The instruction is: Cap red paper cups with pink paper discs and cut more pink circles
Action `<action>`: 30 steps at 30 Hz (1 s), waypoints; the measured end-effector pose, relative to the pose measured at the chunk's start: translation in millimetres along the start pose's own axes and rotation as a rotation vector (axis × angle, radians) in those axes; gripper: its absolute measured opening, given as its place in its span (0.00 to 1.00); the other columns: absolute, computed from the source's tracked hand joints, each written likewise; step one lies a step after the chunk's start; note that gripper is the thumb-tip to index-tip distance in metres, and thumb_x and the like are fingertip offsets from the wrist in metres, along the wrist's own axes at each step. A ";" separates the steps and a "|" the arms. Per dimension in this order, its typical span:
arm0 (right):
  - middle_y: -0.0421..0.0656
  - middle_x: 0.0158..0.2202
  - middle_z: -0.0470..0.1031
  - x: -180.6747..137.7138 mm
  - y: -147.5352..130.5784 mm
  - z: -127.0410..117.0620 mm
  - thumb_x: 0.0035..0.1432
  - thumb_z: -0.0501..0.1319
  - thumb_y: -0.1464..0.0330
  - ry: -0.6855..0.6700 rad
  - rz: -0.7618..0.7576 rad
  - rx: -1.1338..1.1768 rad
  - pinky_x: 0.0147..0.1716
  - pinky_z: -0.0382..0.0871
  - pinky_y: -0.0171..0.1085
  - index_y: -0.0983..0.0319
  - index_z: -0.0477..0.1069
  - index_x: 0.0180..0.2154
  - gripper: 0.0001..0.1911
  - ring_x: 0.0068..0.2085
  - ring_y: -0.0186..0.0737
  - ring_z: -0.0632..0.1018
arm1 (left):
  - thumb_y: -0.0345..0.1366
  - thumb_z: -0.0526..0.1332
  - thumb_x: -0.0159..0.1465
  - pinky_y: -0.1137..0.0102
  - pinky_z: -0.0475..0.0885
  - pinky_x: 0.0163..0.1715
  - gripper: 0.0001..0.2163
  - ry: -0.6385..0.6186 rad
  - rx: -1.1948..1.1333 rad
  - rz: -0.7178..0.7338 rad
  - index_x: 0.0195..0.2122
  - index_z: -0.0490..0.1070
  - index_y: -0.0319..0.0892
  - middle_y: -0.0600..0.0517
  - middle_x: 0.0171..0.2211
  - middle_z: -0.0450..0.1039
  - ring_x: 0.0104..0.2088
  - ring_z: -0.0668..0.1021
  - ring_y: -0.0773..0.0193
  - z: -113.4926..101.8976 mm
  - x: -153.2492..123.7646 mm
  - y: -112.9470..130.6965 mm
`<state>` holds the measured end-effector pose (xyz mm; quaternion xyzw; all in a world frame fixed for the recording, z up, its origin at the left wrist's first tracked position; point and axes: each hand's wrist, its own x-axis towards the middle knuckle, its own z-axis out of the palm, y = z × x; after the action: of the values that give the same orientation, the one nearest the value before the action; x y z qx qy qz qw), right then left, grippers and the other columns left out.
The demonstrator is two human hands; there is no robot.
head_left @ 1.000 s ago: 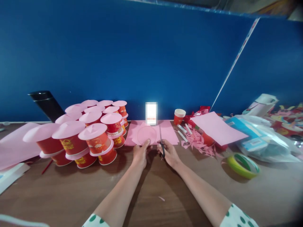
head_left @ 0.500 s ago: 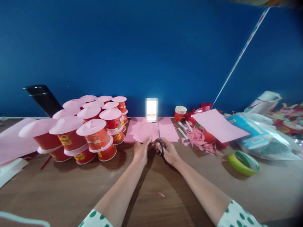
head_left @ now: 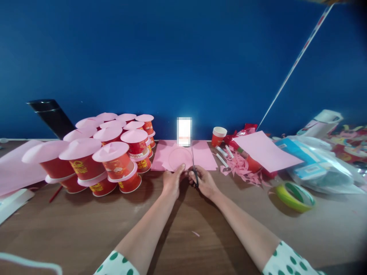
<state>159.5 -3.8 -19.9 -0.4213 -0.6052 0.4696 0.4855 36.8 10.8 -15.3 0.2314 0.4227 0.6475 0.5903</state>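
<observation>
My left hand (head_left: 172, 181) pinches the near edge of a pink paper sheet (head_left: 180, 158), thumb on top; a drawn circle shows on the sheet. Black-handled scissors (head_left: 195, 176) are in my right hand (head_left: 205, 182), their blades pointing away from me along the sheet's right side. Whether the blades are apart is too fine to tell. Beneath and behind the held sheet lie more pink sheets (head_left: 205, 154) on the table.
On the left stand stacked red paper cups (head_left: 116, 168) with pink paper cone tops. To the right are nested cups (head_left: 219, 136), pink paper scraps (head_left: 237, 168), a roll of yellow-green tape (head_left: 295, 197) and a plastic bag (head_left: 318, 164). A blue wall (head_left: 183, 68) rises behind.
The view has shifted very slightly. Both hands keep their grip on the paper and scissors in nearly the same place.
</observation>
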 end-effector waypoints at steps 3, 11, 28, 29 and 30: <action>0.38 0.25 0.70 0.5 1.6 -0.1 0.53 0.59 0.58 -0.007 0.004 0.012 0.23 0.67 0.30 0.60 0.68 0.37 0.14 0.25 0.32 0.71 | 0.35 0.70 0.43 0.72 0.74 0.27 0.16 0.000 -0.007 -0.003 0.31 0.72 0.34 0.49 0.24 0.76 0.24 0.77 0.65 0.7 -0.5 -0.1; 0.38 0.25 0.69 -0.1 -0.9 0.0 0.54 0.58 0.58 -0.023 0.021 0.018 0.24 0.67 0.31 0.61 0.67 0.37 0.14 0.25 0.32 0.70 | 0.35 0.70 0.43 0.72 0.74 0.26 0.15 0.016 0.007 0.001 0.31 0.72 0.34 0.48 0.25 0.76 0.24 0.78 0.64 1.2 0.5 -1.3; 0.37 0.24 0.69 1.2 -1.5 0.4 0.53 0.59 0.57 -0.025 0.032 0.009 0.24 0.67 0.30 0.62 0.67 0.36 0.15 0.24 0.31 0.70 | 0.34 0.71 0.42 0.70 0.75 0.27 0.15 0.022 -0.012 0.003 0.29 0.72 0.33 0.48 0.23 0.75 0.23 0.77 0.64 2.2 -0.1 -1.0; 0.37 0.24 0.69 1.1 -1.6 0.3 0.53 0.59 0.57 -0.023 0.036 0.007 0.24 0.66 0.30 0.62 0.67 0.36 0.15 0.24 0.31 0.70 | 0.34 0.70 0.42 0.70 0.75 0.27 0.15 0.022 -0.010 0.000 0.29 0.71 0.33 0.48 0.23 0.75 0.23 0.77 0.64 2.0 0.0 -1.1; 0.37 0.23 0.68 1.1 -1.8 0.2 0.53 0.59 0.57 -0.022 0.039 0.005 0.23 0.66 0.30 0.62 0.67 0.36 0.15 0.24 0.31 0.70 | 0.35 0.70 0.42 0.70 0.75 0.27 0.15 0.018 -0.011 -0.003 0.30 0.71 0.33 0.48 0.23 0.75 0.23 0.77 0.64 1.9 0.0 -1.3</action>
<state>159.0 -3.2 -17.9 -0.4267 -0.6007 0.4853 0.4707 39.0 11.3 -15.3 0.2219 0.4249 0.6510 0.5885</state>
